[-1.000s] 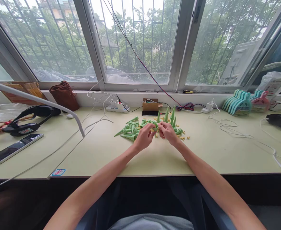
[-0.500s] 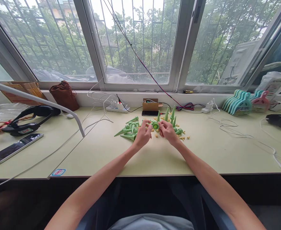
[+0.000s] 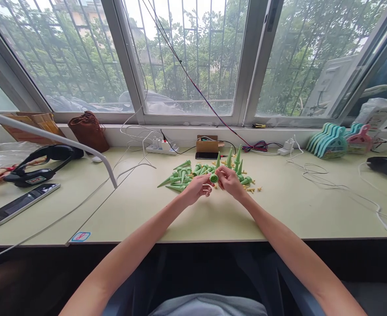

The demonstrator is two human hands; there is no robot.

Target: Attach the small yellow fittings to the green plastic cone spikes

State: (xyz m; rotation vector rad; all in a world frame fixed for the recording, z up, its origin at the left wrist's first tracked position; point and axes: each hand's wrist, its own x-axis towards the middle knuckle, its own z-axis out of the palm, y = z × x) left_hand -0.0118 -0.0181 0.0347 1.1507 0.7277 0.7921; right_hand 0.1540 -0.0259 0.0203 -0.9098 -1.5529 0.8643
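Between my two hands is a green plastic watering spike [image 3: 214,178], its round open end facing me. My right hand [image 3: 231,181] is closed around the spike's side with thumb and fingers. My left hand [image 3: 197,189] pinches the rim from the left, its other fingers curled below. To the left lies a heap of green spikes [image 3: 176,176], several of them on their sides. Behind and right of my right hand, several green cones [image 3: 238,156] stand point up. Small yellow plastic pieces [image 3: 251,189] are scattered around them on the table.
A small cardboard box [image 3: 207,144] and a dark phone [image 3: 206,155] sit behind the heap. White cables [image 3: 338,184] run across the right side. Teal hangers [image 3: 328,140] stand at the right back; a black headset [image 3: 41,164] and a phone [image 3: 22,204] lie left.
My left hand has moved in from beside the spike and now touches its rim, with the fingers more curled. The spike has shifted slightly down and left; my right hand still holds it.
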